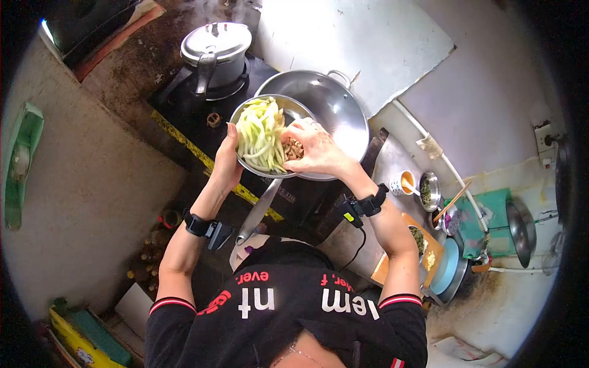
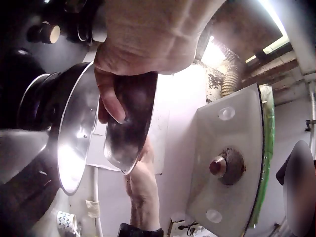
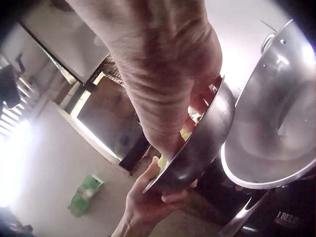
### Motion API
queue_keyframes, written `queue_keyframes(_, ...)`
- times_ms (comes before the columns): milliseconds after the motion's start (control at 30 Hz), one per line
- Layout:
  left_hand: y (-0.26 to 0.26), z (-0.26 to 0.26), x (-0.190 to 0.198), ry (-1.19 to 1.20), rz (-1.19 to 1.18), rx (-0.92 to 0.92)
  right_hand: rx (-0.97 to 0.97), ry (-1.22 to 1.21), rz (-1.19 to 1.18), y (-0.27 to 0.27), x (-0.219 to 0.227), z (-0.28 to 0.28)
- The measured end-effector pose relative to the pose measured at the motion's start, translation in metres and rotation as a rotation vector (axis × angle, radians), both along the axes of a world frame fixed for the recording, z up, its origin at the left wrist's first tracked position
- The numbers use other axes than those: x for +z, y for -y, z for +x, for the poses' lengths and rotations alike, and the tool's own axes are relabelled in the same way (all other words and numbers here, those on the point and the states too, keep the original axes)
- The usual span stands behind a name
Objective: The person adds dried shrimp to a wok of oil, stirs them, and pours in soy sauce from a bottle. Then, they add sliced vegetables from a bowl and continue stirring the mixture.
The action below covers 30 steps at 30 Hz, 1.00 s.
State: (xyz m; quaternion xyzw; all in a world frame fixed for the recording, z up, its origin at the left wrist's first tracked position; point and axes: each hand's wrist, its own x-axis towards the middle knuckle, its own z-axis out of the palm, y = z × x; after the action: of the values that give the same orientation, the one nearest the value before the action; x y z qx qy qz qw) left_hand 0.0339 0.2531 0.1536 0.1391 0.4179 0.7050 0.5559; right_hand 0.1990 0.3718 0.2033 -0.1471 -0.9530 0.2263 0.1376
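Note:
Over the wok, my left hand grips a metal bowl by its left side, thumb at the rim and fingers beneath, as the left wrist view shows. Pale green strips of sliced vegetable fill the bowl's left part. Chopped brown pieces lie on the right. My right hand reaches into the bowl, fingers and thumb curled around the brown pieces. In the right wrist view its fingertips are hidden behind the bowl wall. The shiny wok sits on the stove behind the bowl, its long handle toward me.
A lidded pressure cooker stands on the stove, upper left. At right are a patterned cup with a spoon, a metal bowl of greens, and a cutting board with chopped food. A white pipe runs along the wall.

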Motion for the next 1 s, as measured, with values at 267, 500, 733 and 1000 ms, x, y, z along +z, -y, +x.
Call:
queue_keyframes(267,0.000,-0.005,-0.004,0.045,0.003,-0.009,0.104,0.097,-0.141,-0.012,0.008,-0.002)
queue_keyframes(500,0.002,-0.006,0.004,0.047,-0.020,0.003,0.140,0.082,-0.138,-0.012,0.002,-0.009)
queue_keyframes(733,-0.001,-0.012,-0.005,0.051,0.011,0.001,0.091,0.044,-0.079,-0.011,0.001,-0.017)
queue_keyframes(1000,-0.006,-0.016,-0.011,0.030,0.041,0.032,0.154,0.025,-0.052,-0.024,-0.003,-0.021)
